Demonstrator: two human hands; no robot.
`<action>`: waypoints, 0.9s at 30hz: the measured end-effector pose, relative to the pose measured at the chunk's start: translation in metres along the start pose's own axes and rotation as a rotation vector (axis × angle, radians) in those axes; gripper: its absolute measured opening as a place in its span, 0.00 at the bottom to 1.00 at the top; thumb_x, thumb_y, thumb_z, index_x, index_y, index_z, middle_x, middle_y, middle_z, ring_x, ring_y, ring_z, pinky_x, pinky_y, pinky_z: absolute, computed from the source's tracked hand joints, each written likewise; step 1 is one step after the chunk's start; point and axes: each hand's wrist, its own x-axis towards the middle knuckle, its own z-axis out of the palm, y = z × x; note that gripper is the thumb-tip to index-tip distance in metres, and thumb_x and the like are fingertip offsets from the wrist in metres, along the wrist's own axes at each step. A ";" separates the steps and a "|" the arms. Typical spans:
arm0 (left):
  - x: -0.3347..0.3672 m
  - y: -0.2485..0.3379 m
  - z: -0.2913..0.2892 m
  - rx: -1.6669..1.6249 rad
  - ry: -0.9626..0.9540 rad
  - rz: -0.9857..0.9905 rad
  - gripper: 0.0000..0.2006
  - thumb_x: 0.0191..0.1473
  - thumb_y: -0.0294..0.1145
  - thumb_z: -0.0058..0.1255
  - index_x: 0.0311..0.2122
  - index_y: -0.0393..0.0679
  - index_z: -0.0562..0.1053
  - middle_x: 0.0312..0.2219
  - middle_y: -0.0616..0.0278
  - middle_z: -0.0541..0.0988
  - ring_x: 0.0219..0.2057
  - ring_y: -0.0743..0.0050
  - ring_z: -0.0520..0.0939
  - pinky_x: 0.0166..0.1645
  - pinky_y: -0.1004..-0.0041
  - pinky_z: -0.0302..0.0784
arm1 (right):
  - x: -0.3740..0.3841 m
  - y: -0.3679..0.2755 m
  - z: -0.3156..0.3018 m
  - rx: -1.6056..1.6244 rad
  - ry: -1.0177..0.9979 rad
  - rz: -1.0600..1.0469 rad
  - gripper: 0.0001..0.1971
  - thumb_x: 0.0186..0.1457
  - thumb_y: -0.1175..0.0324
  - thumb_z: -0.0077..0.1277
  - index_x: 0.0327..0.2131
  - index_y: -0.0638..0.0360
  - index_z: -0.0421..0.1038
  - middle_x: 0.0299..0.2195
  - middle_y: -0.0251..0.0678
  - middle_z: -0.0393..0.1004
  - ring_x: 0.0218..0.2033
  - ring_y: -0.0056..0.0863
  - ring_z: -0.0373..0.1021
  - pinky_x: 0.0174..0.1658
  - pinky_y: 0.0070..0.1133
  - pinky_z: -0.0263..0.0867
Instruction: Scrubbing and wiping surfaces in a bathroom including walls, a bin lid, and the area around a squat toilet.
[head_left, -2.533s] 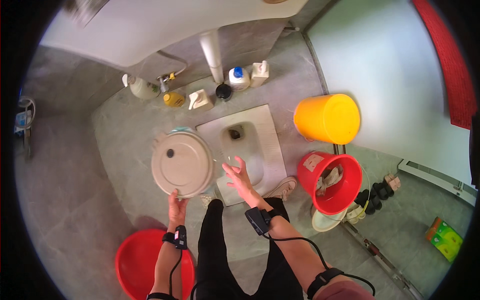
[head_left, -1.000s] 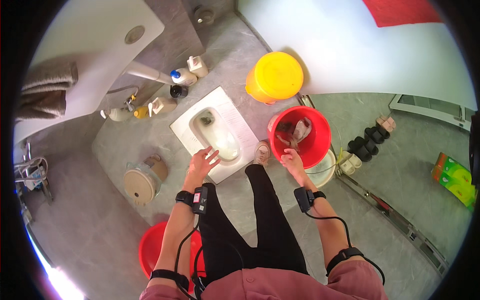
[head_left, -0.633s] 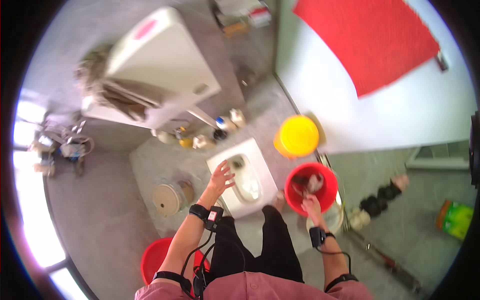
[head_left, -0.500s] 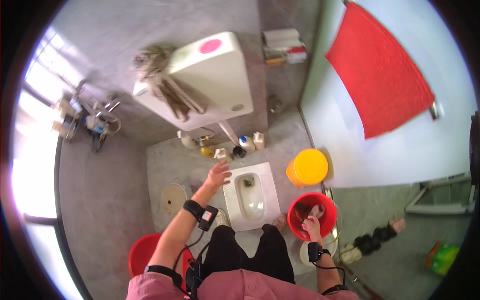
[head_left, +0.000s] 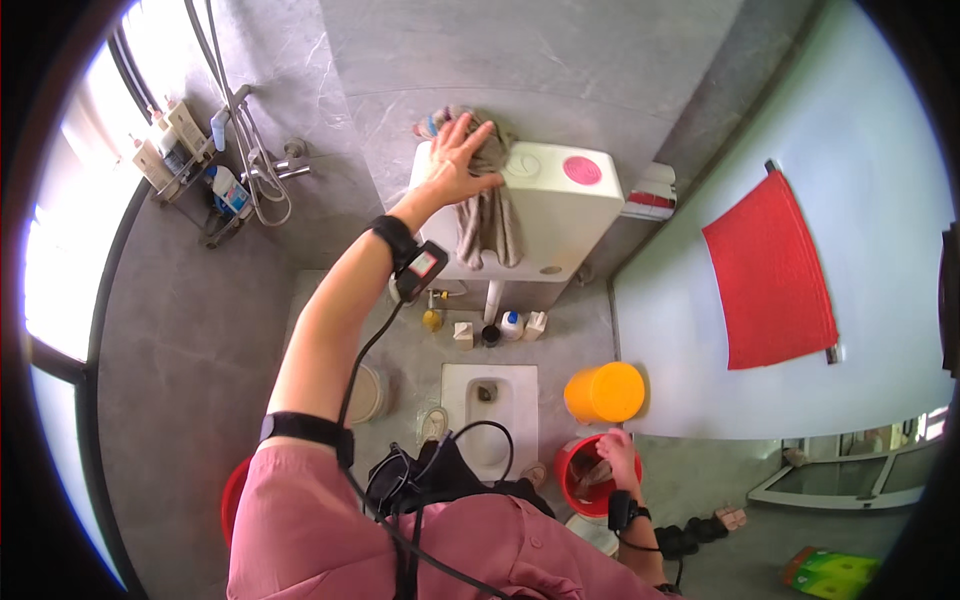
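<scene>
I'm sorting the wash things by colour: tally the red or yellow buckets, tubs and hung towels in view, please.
Red: 3 (red bucket by the right hand, red towel, red tub partly hidden behind the pink sleeve)
Yellow: 1 (yellow bucket)
Total: 4

1. My left hand point(head_left: 460, 170), at the rim of the pale lidded pail point(head_left: 367, 392) in the earliest view and later above the squat toilet point(head_left: 517, 400), now lies spread on the grey-brown cloth point(head_left: 488, 230) draped over the cistern point(head_left: 565, 225).
2. That pail now sits on the floor, partly hidden behind my left arm.
3. I now have my right hand point(head_left: 620, 455) over the red bucket's point(head_left: 566, 470) right side, away from the toilet.
4. My camera now faces higher, bringing the shower hose point(head_left: 247, 160) clearly into view.
</scene>
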 end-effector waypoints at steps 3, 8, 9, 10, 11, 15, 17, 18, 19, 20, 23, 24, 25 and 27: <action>0.014 -0.028 0.022 -0.065 -0.146 -0.058 0.37 0.31 0.50 0.61 0.51 0.50 0.65 0.51 0.50 0.61 0.54 0.46 0.58 0.56 0.56 0.55 | -0.013 -0.006 0.034 -0.248 -0.117 0.031 0.14 0.51 0.72 0.48 0.42 0.61 0.63 0.30 0.37 0.71 0.28 0.25 0.72 0.31 0.19 0.70; 0.004 -0.020 0.014 -0.202 -0.064 0.018 0.24 0.35 0.38 0.59 0.40 0.42 0.68 0.40 0.52 0.68 0.42 0.52 0.70 0.45 0.60 0.66 | -0.033 -0.026 0.079 -0.257 -0.098 0.088 0.12 0.51 0.73 0.49 0.40 0.64 0.65 0.29 0.36 0.72 0.27 0.24 0.72 0.29 0.17 0.69; -0.005 -0.021 0.007 -0.216 -0.068 0.042 0.23 0.34 0.35 0.58 0.39 0.41 0.68 0.38 0.52 0.68 0.41 0.51 0.70 0.44 0.59 0.66 | -0.036 -0.031 0.089 -0.186 -0.082 0.105 0.12 0.51 0.73 0.49 0.40 0.64 0.65 0.29 0.36 0.72 0.27 0.24 0.72 0.29 0.17 0.69; -0.014 -0.021 0.001 -0.231 -0.070 0.065 0.22 0.33 0.32 0.56 0.39 0.41 0.68 0.37 0.52 0.68 0.39 0.51 0.70 0.43 0.59 0.66 | -0.036 -0.038 0.101 -0.092 -0.074 0.107 0.12 0.51 0.74 0.49 0.40 0.64 0.65 0.29 0.35 0.71 0.26 0.22 0.71 0.29 0.17 0.68; -0.023 -0.021 -0.004 -0.246 -0.081 0.079 0.22 0.33 0.32 0.56 0.39 0.41 0.68 0.37 0.52 0.68 0.39 0.51 0.70 0.43 0.59 0.66 | -0.037 -0.044 0.118 -0.080 -0.056 0.114 0.12 0.51 0.74 0.49 0.40 0.64 0.65 0.29 0.35 0.71 0.26 0.22 0.71 0.29 0.17 0.68; -0.053 -0.004 -0.026 -0.519 -0.198 0.015 0.22 0.32 0.30 0.56 0.38 0.39 0.67 0.33 0.50 0.68 0.36 0.48 0.72 0.39 0.59 0.69 | -0.025 -0.107 0.182 -0.018 -0.123 -0.266 0.13 0.50 0.74 0.51 0.40 0.64 0.65 0.29 0.33 0.69 0.28 0.20 0.68 0.33 0.15 0.67; -0.080 0.009 -0.026 -0.612 -0.269 -0.005 0.20 0.35 0.31 0.57 0.37 0.38 0.68 0.34 0.49 0.69 0.36 0.46 0.73 0.39 0.60 0.70 | -0.011 -0.139 0.224 -0.150 -0.097 -0.347 0.15 0.49 0.72 0.53 0.41 0.65 0.65 0.33 0.35 0.70 0.31 0.21 0.68 0.35 0.16 0.67; -0.094 0.014 -0.027 -0.643 -0.322 -0.019 0.20 0.36 0.32 0.57 0.37 0.38 0.68 0.34 0.49 0.69 0.36 0.46 0.73 0.39 0.60 0.70 | -0.012 -0.153 0.252 -0.187 -0.070 -0.440 0.16 0.48 0.70 0.53 0.41 0.64 0.65 0.34 0.37 0.71 0.32 0.25 0.69 0.35 0.19 0.67; -0.108 0.017 -0.030 -0.667 -0.370 -0.047 0.20 0.37 0.33 0.58 0.38 0.38 0.68 0.35 0.49 0.70 0.36 0.45 0.73 0.39 0.60 0.70 | -0.014 -0.162 0.277 -0.230 -0.056 -0.531 0.17 0.48 0.69 0.54 0.42 0.64 0.65 0.35 0.39 0.71 0.33 0.28 0.70 0.35 0.21 0.67; -0.118 0.024 -0.032 -0.768 -0.374 -0.068 0.20 0.37 0.33 0.57 0.38 0.37 0.68 0.33 0.47 0.71 0.36 0.46 0.73 0.40 0.60 0.70 | -0.014 -0.161 0.291 -0.240 -0.053 -0.520 0.17 0.48 0.69 0.54 0.42 0.64 0.65 0.35 0.39 0.71 0.33 0.28 0.70 0.35 0.21 0.67; -0.154 0.033 -0.028 -0.945 -0.358 -0.225 0.20 0.38 0.32 0.56 0.39 0.36 0.68 0.32 0.45 0.71 0.36 0.46 0.73 0.41 0.61 0.69 | -0.016 -0.147 0.308 -0.453 -0.035 -0.642 0.16 0.49 0.67 0.52 0.41 0.63 0.66 0.35 0.44 0.72 0.35 0.33 0.70 0.36 0.24 0.66; -0.168 0.040 -0.028 -0.953 -0.375 -0.243 0.20 0.38 0.33 0.55 0.39 0.35 0.68 0.32 0.45 0.72 0.36 0.46 0.73 0.41 0.62 0.70 | -0.025 -0.138 0.299 -0.591 -0.037 -0.525 0.15 0.50 0.67 0.50 0.41 0.63 0.66 0.34 0.45 0.72 0.35 0.34 0.70 0.37 0.25 0.65; -0.185 0.038 -0.030 -0.917 -0.373 -0.283 0.20 0.39 0.33 0.55 0.39 0.35 0.68 0.32 0.45 0.72 0.36 0.47 0.74 0.41 0.62 0.70 | -0.025 -0.130 0.304 -0.719 -0.085 -0.430 0.14 0.51 0.67 0.48 0.40 0.63 0.66 0.33 0.46 0.72 0.36 0.34 0.70 0.37 0.26 0.64; -0.210 0.045 -0.035 -0.864 -0.265 -0.332 0.22 0.39 0.33 0.56 0.40 0.34 0.67 0.32 0.44 0.73 0.37 0.48 0.74 0.42 0.64 0.70 | -0.041 -0.104 0.296 -0.588 -0.081 -0.564 0.11 0.53 0.67 0.45 0.38 0.63 0.66 0.30 0.46 0.71 0.34 0.32 0.68 0.36 0.25 0.62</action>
